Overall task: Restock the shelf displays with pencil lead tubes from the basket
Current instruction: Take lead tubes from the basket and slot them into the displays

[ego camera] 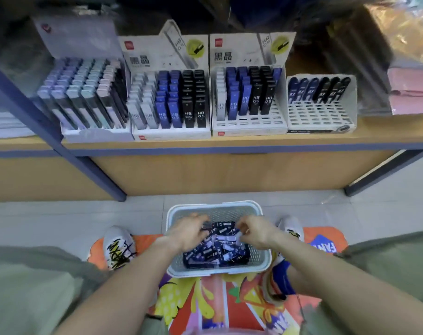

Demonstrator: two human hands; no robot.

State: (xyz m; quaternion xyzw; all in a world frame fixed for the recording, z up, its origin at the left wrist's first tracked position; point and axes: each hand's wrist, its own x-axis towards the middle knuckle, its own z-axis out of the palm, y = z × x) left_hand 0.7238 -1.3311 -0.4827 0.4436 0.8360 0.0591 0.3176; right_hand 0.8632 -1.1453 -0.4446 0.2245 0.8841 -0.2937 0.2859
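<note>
A pale grey plastic basket [266, 261] sits on the floor between my feet, holding several dark blue and black pencil lead tubes [220, 250]. My left hand [189, 232] reaches into the pile with fingers curled around tubes at the far side. My right hand [254, 229] is also in the basket, its fingertips pinching a tube. Four display boxes stand on the shelf above: a pastel one [94, 134], two white HB 0.5 boxes [171, 135] [249, 130], and a small white rack [321, 117] with one back row of tubes and many bare slots.
The wooden shelf [229, 141] has a blue front edge and blue metal legs [89, 170]. Pink and wrapped packs [413, 93] lie at its right end. A bright printed mat [229, 298] covers the floor under the basket, with my shoes [118, 245] on either side.
</note>
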